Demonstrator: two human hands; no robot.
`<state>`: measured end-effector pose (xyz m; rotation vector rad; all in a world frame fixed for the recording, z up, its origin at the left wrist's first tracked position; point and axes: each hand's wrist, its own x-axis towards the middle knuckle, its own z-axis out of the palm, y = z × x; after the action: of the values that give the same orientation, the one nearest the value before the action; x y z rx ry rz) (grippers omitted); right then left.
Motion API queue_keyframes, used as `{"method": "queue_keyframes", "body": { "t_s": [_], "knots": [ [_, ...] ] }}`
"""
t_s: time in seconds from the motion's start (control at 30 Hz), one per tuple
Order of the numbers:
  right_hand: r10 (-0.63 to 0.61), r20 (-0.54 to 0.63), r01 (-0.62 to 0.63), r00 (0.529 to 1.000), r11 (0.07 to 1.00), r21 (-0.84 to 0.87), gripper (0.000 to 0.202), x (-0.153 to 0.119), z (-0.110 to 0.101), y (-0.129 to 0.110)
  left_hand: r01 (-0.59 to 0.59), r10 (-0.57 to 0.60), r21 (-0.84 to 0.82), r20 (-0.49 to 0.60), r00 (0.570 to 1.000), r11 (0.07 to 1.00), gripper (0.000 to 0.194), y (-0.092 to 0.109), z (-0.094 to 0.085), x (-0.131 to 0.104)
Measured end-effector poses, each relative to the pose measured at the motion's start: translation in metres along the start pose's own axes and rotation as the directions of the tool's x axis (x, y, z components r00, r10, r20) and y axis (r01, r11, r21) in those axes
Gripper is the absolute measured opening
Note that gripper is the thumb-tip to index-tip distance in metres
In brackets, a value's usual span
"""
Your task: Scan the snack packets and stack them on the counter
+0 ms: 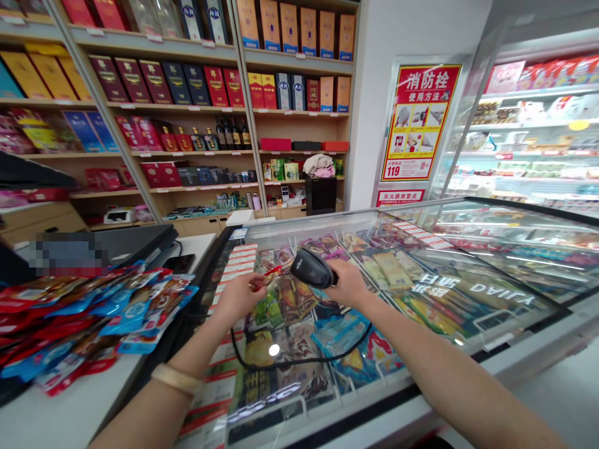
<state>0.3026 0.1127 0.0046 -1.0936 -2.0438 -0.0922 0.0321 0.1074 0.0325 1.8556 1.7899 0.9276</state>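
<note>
My right hand (349,284) is wrapped round the handle of a black barcode scanner (311,268), held above the glass top of a chest freezer (355,390). The scanner's head points left. My left hand (241,296) pinches a small red packet (272,270), seen nearly edge-on, just left of the scanner and apart from it. A black cable (299,362) loops below both hands over the glass. Red and blue snack packets (140,305) lie in a pile on the white counter (60,415) at the left.
Behind the pile is a dark monitor or terminal (135,243), with a black phone (180,263) beside it. Shelves of boxed bottles (178,84) line the back wall. A red fire-hydrant sign (421,121) hangs near a lit display fridge (543,134) at the right.
</note>
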Motion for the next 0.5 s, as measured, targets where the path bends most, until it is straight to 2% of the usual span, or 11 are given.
{"method": "queue_keyframes", "body": {
  "t_s": [0.03,0.07,0.1,0.17,0.23,0.33,0.5],
  "knots": [
    [-0.007,0.003,0.007,1.0,1.0,-0.005,0.026,-0.001,0.002,0.001,0.097,-0.092,-0.224,0.031,0.995,0.97,0.014,-0.003,-0.006,-0.004],
    [-0.016,0.009,0.016,1.0,1.0,-0.01,0.026,-0.002,0.003,0.002,0.187,-0.165,-0.429,0.088,0.982,0.884,0.017,-0.006,-0.012,-0.009],
    [-0.026,0.018,0.026,1.0,1.0,-0.014,0.026,-0.003,0.005,0.002,0.26,-0.207,-0.592,0.159,0.965,0.763,0.021,-0.009,-0.018,-0.013],
    [-0.052,0.03,0.053,0.998,0.998,-0.021,0.027,-0.005,0.008,0.004,0.356,-0.216,-0.778,0.284,0.934,0.518,0.028,-0.012,-0.029,-0.022],
    [-0.08,0.026,0.08,0.996,0.996,-0.024,0.029,-0.007,0.011,0.006,0.402,-0.182,-0.844,0.36,0.915,0.354,0.032,-0.013,-0.038,-0.028],
    [-0.102,0.031,0.103,0.994,0.994,-0.048,0.031,-0.009,0.014,0.009,0.44,-0.146,-0.874,0.417,0.897,0.205,0.03,-0.01,-0.046,-0.033],
    [-0.117,0.1,0.131,0.988,0.981,-0.14,0.033,-0.004,0.011,0.011,0.531,-0.12,-0.84,0.519,0.846,0.115,0.015,-0.007,-0.047,-0.033]
  ]
}}
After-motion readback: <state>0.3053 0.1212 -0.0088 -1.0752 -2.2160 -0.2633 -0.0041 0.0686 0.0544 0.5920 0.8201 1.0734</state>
